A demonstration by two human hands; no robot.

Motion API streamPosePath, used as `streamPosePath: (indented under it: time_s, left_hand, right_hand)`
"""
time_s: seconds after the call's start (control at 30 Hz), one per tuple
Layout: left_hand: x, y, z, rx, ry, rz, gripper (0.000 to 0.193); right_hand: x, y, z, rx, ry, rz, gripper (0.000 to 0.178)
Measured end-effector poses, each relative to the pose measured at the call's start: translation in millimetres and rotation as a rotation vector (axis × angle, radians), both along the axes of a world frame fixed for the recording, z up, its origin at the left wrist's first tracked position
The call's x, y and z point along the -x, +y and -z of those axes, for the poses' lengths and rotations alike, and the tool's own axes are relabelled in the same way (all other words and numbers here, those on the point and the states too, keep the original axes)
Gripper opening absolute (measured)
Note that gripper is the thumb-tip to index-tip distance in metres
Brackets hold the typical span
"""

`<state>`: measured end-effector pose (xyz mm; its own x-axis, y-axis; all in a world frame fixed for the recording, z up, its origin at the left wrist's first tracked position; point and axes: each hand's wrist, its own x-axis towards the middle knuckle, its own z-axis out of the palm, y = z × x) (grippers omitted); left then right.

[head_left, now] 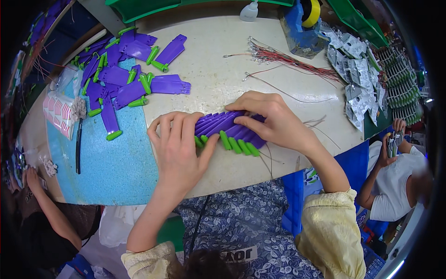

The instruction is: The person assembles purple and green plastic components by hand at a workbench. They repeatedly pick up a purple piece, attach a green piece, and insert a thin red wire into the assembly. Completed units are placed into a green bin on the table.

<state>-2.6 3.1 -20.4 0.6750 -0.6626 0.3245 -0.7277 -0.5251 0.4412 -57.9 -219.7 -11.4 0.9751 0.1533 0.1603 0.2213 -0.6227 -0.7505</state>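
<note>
At the frame's centre we see a row of purple-and-green pieces (225, 124); the left hand (179, 142), partly curled, grips its left end, the right hand (278, 120) pinches its right. Similar loose pieces (114, 74) lie upper left on the bench (209, 60).

Row of plastic blades (230, 126) sits between the left hand (179, 144) and right hand (276, 118), over the worktop's (209, 60) near side. Loose blades (127, 94) are heaped far left, partly on a mat (102, 162). Wire bundle (297, 65) is far right, tape dispenser (296, 39) just behind it, squeeze bottle (249, 11) left of that.
</note>
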Motion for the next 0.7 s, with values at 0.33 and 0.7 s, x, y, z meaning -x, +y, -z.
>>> streamPosePath:
  time_s: [0.33, 0.7]
  left_hand:
    - [2.5, -12.1, 22.3, 0.179, 0.010, -0.086, 0.026]
    - [0.8, -3.9, 23.0, 0.131, -0.018, -0.032, 0.031]
  right_hand:
    - [-8.6, 18.0, 4.9, -0.067, 0.070, 0.211, 0.023]
    - [30.9, -41.5, -31.3, 0.202, 0.149, -0.152, 0.074]
